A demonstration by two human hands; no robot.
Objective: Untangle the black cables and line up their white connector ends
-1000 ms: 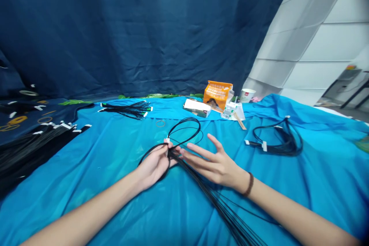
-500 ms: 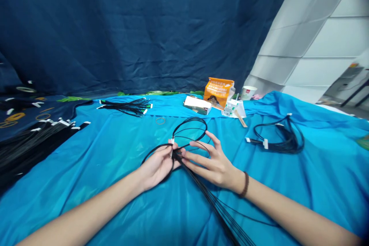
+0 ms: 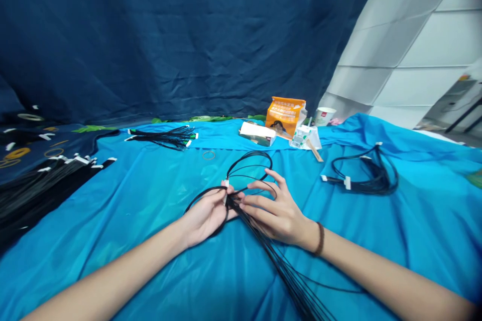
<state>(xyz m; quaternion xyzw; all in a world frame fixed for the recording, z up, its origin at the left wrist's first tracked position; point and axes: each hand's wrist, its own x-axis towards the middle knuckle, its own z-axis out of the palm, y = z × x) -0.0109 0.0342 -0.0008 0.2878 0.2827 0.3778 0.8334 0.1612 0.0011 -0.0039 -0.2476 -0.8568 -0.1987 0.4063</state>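
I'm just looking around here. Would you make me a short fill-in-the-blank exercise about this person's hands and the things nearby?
1. The wires held in the left hand are coloured ____.
2. A dark bracelet circles the person's ____ wrist.
3. The upright printed bag beyond the hands is mostly ____.
4. The cloth beneath the wires is ____.

Missing words: black; right; orange; blue.

Orange bag (image 3: pixel 285 116), paper cup (image 3: pixel 324 117) (upright), navy curtain (image 3: pixel 188 35)
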